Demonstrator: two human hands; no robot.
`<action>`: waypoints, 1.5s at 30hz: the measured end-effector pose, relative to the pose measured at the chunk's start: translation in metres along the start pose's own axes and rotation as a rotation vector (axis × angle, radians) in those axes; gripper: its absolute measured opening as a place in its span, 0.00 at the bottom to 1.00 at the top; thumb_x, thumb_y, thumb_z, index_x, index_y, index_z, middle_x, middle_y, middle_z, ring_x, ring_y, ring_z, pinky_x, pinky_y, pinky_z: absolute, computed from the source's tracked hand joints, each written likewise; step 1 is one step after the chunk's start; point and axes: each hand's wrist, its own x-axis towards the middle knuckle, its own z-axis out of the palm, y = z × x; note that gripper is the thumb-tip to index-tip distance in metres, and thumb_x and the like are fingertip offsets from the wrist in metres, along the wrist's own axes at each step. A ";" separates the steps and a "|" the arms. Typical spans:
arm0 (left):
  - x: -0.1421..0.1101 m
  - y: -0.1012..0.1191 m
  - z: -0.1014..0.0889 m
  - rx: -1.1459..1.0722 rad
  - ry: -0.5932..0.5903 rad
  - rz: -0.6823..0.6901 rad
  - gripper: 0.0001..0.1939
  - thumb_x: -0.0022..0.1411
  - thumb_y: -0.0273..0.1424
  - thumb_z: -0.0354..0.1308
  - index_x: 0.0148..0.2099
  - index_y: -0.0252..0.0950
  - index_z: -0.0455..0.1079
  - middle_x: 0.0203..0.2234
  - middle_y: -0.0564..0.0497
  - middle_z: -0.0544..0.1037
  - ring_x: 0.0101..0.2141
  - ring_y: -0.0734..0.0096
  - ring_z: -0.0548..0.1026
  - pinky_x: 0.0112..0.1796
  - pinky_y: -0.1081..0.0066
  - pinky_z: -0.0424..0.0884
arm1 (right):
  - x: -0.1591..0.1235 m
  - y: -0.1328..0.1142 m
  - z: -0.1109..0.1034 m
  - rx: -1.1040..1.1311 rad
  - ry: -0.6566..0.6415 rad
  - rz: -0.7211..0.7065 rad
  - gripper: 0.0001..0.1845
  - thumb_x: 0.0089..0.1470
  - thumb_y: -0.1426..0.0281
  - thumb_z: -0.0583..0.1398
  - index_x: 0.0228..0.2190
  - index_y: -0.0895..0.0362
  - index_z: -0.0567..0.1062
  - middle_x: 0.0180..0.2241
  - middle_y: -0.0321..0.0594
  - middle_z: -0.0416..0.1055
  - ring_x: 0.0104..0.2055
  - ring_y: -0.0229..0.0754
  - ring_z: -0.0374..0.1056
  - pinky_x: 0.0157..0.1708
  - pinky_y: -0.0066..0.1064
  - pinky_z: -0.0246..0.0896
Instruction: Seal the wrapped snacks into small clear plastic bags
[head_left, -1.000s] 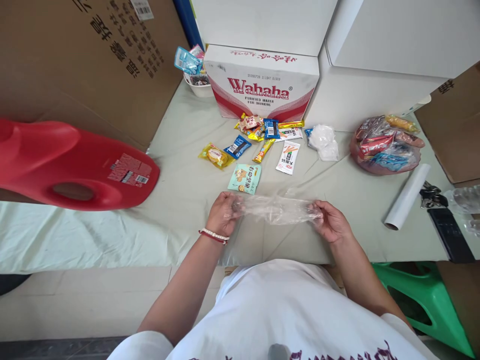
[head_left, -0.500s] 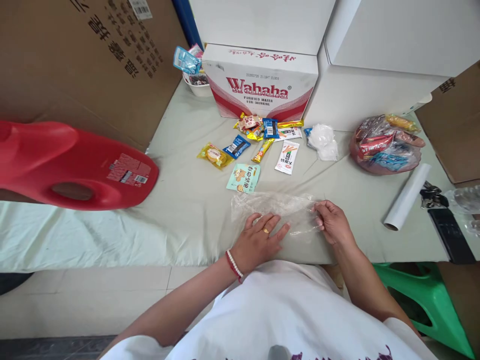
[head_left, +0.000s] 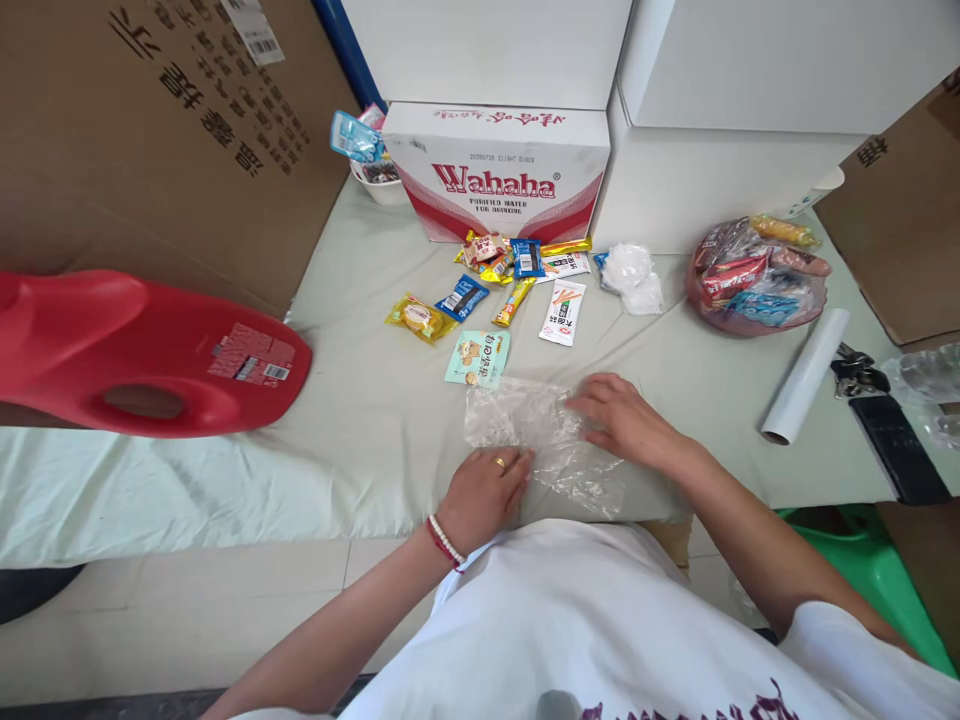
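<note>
A clear plastic bag lies flattened and wrinkled at the front of the table. My left hand, wearing a ring and bracelets, has its fingers curled closed on the bag's near left edge. Over the bag's right part, my right hand has its fingers stretched and apart, touching or just above the film. Just beyond the bag is a mint-green snack packet, its lower corner meeting the film. Farther back lie a yellow-wrapped cake, a blue packet and a white snack packet.
A Wahaha carton stands behind the snacks. On the left is a large red jug. To the right are a crumpled white bag, a bag of snacks, a white roll, keys and a phone.
My right hand has let go of the bag's right end and moved left over it. My left hand has drawn back toward me and curled. The bag's right part now hangs nearer me.
</note>
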 end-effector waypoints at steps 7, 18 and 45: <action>0.008 -0.001 0.006 0.024 -0.144 -0.371 0.26 0.73 0.33 0.41 0.70 0.40 0.59 0.49 0.39 0.75 0.33 0.64 0.79 0.28 0.69 0.68 | 0.039 0.029 -0.008 0.666 0.210 0.358 0.13 0.53 0.58 0.64 0.32 0.55 0.76 0.26 0.35 0.71 0.28 0.39 0.65 0.31 0.32 0.62; 0.015 -0.014 -0.021 -0.177 -0.169 -0.654 0.32 0.71 0.37 0.46 0.72 0.26 0.52 0.30 0.45 0.81 0.35 0.54 0.80 0.34 0.65 0.67 | 0.060 0.086 -0.038 0.055 0.394 0.707 0.05 0.54 0.68 0.61 0.33 0.56 0.75 0.27 0.40 0.70 0.31 0.44 0.66 0.36 0.36 0.61; 0.115 -0.003 -0.070 -0.393 0.367 -0.408 0.04 0.60 0.27 0.55 0.38 0.40 0.66 0.40 0.48 0.73 0.44 0.60 0.73 0.44 0.62 0.69 | 0.045 -0.028 0.103 -0.191 0.126 -0.274 0.13 0.63 0.76 0.56 0.43 0.61 0.80 0.49 0.53 0.77 0.60 0.54 0.66 0.59 0.50 0.67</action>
